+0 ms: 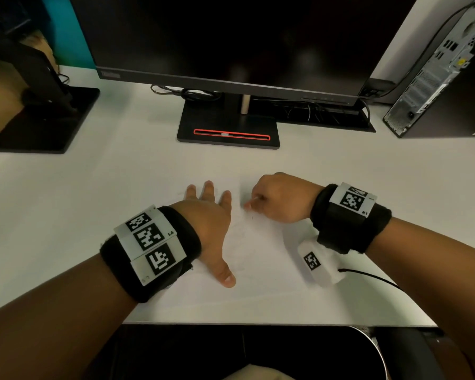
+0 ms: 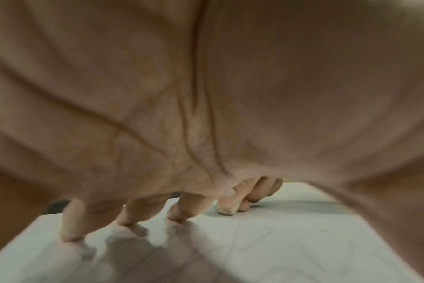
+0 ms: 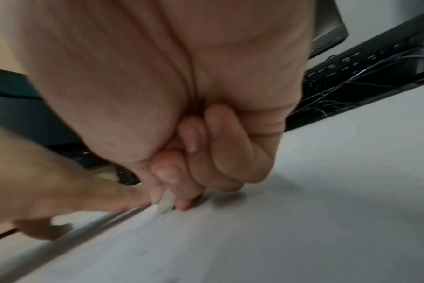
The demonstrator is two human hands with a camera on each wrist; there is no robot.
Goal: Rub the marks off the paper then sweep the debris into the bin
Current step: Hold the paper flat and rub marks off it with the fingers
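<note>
We are pinching the eraser (image 3: 166, 204) in our right hand (image 1: 281, 198), rubbing lightly beside our left hand (image 1: 213, 215), whose spread grip is pinning the paper (image 1: 258, 259).

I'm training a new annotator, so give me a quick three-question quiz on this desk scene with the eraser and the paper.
1. True or false: the left hand lies flat with its fingers spread on the paper.
2. What does the right hand pinch? A) a pencil B) an eraser C) a cloth
3. Fill in: the eraser's tip touches the ____.

Key: 1 true; 2 B; 3 paper.
</note>
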